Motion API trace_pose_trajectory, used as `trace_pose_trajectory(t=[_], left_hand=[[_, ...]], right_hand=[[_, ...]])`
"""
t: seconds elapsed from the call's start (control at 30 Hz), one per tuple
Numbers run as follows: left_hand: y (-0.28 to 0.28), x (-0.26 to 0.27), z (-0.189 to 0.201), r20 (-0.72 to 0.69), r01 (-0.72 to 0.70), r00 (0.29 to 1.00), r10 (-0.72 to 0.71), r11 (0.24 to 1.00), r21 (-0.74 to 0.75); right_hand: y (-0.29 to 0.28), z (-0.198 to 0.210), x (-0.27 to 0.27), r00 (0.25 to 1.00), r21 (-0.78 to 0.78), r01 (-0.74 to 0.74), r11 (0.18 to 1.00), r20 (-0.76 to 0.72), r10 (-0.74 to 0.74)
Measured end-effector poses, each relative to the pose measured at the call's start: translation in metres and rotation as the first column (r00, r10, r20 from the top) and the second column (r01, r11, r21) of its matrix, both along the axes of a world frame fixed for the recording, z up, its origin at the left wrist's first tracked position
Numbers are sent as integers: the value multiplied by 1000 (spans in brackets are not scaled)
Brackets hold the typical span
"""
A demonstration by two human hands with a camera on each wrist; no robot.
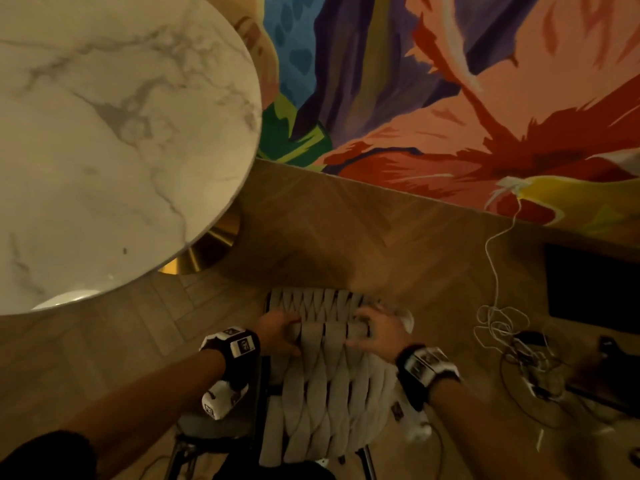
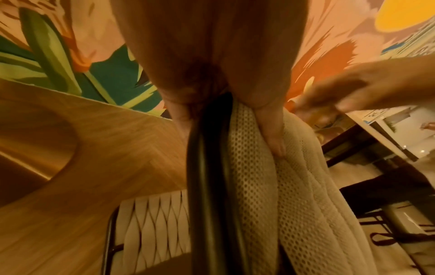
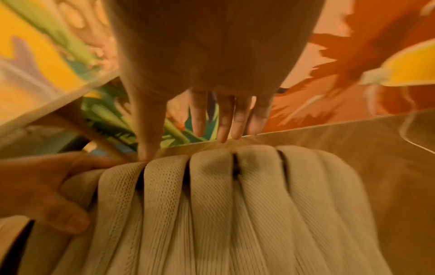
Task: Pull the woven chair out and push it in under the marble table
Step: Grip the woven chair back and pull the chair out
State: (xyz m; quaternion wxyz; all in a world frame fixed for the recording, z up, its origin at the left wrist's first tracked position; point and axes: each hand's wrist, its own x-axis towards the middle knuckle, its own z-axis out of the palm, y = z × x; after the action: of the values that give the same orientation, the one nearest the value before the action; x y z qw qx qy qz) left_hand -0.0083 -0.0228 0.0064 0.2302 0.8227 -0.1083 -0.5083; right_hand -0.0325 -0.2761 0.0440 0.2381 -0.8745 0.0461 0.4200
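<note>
Floor: herringbone wood (image 1: 329, 230); cable (image 1: 498, 320) lies near chair (image 1: 329, 386)
Grip: left hand (image 1: 280, 336) clasps backrest; right hand (image 1: 377, 332) fingers straight, thumb only touching
Risk: one-handed pull could twist chair toward table (image 1: 104, 133)

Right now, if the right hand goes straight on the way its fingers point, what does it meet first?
Probably the wood floor: the right hand's straight fingers point past the woven chair's top edge. Depth is unclear.

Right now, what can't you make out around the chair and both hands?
- Woven chair legs: head view, hidden under its backrest and the forearms.
- Left hand fingertips: left wrist view, behind the backrest.
- Right hand grip: motion-blurred.
- Marble table: cut off at the left edge.
</note>
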Motion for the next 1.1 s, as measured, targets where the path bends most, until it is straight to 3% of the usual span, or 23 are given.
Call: trace_pose_trajectory(t=[0.07, 0.17, 0.27, 0.43, 0.53, 0.67, 0.7, 0.73, 0.83, 0.93, 1.1], left_hand=[[3, -11, 2, -16, 14, 1000, -14, 1000, -2], [12, -20, 2, -36, -10, 999, 8, 999, -44], [19, -25, 1, -48, -39, 998, 35, 997, -74], [20, -29, 10, -30, -50, 998, 47, 994, -97], [20, -35, 19, 17, -37, 999, 39, 992, -124], [24, -25, 28, 60, -54, 996, 64, 987, -154], [21, -23, 35, 95, -47, 993, 64, 983, -177], [-3, -41, 69, 151, 45, 988, -12, 974, -222], [-6, -29, 78, 199, 12, 979, 47, 958, -287], [-6, -18, 86, 249, -14, 962, 110, 933, -360], [-18, -27, 126, 393, 37, 910, 136, 914, -403]], right_hand=[[19, -8, 19, 975, -73, -211, 975, -93, 204], [31, -22, 25, 899, -113, -355, 928, -313, 306], [18, -37, 19, 865, -146, -377, 914, -409, 292], [9, -34, 9, 894, -98, -252, 963, -405, 193], [11, -24, 0, 915, -93, -167, 982, -387, 119], [9, -16, 1, 966, -128, -69, 989, -255, 34], [4, -9, 2, 976, -148, -57, 987, -217, 24], [-19, 27, -33, 985, -167, 21, 986, -164, -49], [-29, 38, -21, 997, -178, -7, 984, -72, -6], [-27, 73, -1, 997, -169, -61, 984, -49, 54], [-43, 125, -18, 977, -218, -95, 971, 168, 134]])
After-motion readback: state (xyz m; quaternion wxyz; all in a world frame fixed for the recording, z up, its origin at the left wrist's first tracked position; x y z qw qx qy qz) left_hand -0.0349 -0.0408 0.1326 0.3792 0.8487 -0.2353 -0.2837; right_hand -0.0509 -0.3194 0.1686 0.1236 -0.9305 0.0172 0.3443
